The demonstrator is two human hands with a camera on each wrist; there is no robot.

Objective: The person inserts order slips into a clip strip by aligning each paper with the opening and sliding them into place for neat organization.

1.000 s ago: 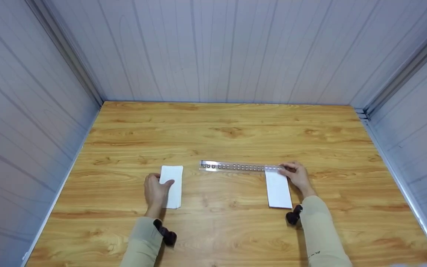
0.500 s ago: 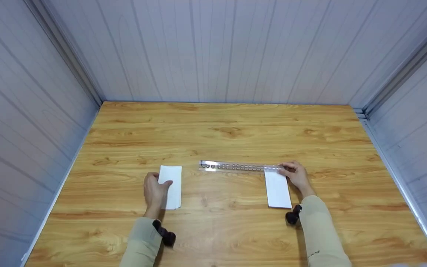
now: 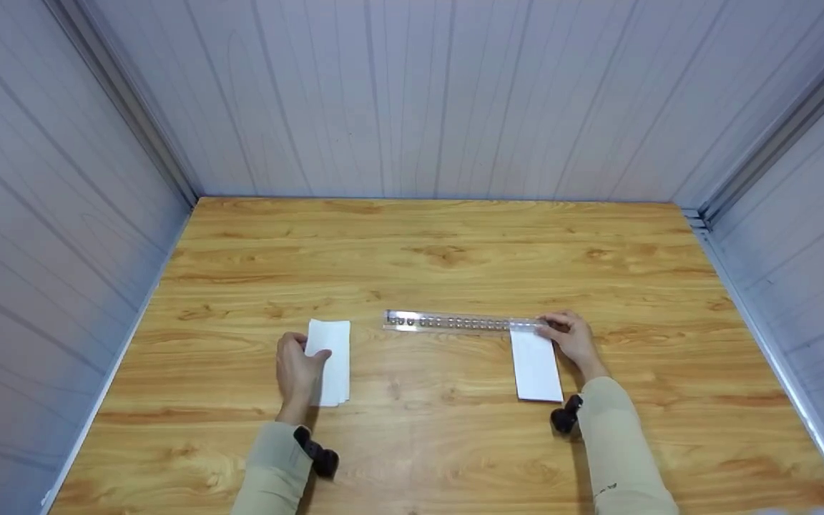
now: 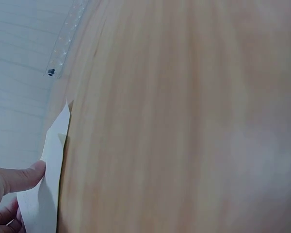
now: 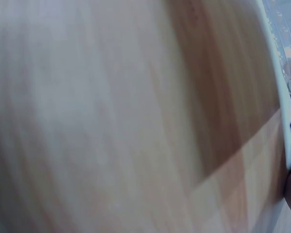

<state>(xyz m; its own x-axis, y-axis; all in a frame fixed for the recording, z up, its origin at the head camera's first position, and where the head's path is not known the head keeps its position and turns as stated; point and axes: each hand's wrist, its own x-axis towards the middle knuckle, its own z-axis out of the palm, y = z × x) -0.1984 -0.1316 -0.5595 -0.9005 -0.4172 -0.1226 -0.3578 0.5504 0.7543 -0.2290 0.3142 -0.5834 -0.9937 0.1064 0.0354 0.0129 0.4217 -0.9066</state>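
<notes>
Room lies between left paper [image 3: 335, 368] and right paper [image 3: 537, 368], a transparent strip [image 3: 448, 322] obstructing beyond.

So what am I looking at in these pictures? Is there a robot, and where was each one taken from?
No robot: this is a person working bare-handed at a wood-grain table. The wide picture comes from a camera on the head; the two close ones come from the black wrist cameras. The left hand pinches white paper between thumb and fingers. The right hand pinches one end of a long clear strip, with a second white piece under that end. Whether these things rest on the table or hang just above it, I can't tell for sure.
</notes>
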